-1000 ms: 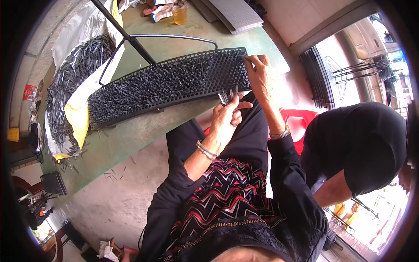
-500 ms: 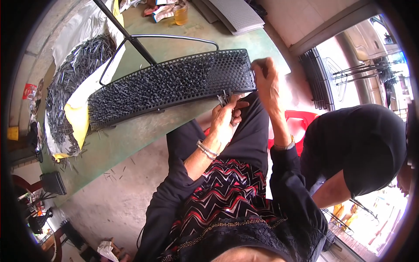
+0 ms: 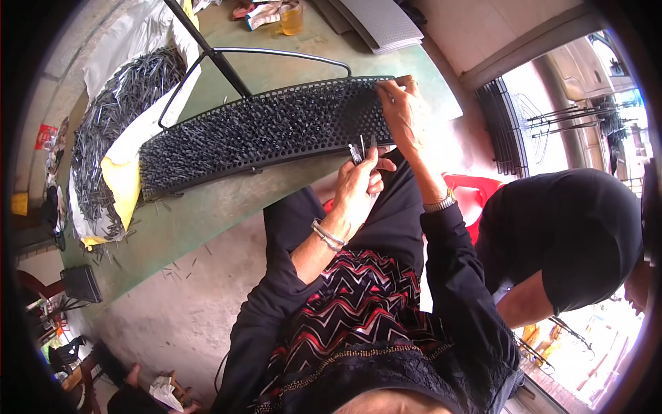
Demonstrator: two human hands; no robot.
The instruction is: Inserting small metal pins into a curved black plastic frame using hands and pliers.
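A long, curved black perforated panel (image 3: pixel 345 141) lies across the table, with many small dark pins (image 3: pixel 234 138) standing in its holes. Toward its right end the holes show fewer pins. My left hand (image 3: pixel 360 181) is closed around several thin, dark metallic pins (image 3: pixel 357 150), their ends sticking up by the panel's near edge. Over the panel's far right corner is my right hand (image 3: pixel 405 119), its fingers pinched together against the surface; whatever they hold is hidden.
Left of the panel, a white and yellow sack (image 3: pixel 123 186) lies open with a heap of loose pins (image 3: pixel 131 103). A black rod frame (image 3: pixel 224 69) rises behind the panel. Farther back are a glass of amber liquid (image 3: pixel 292 19) and grey perforated sheets (image 3: pixel 379 27). A person (image 3: pixel 572 234) sits close at right.
My right hand has moved from beside the panel's right edge leftward and up onto its far right corner. The left hand stays near the same spot with its pins.
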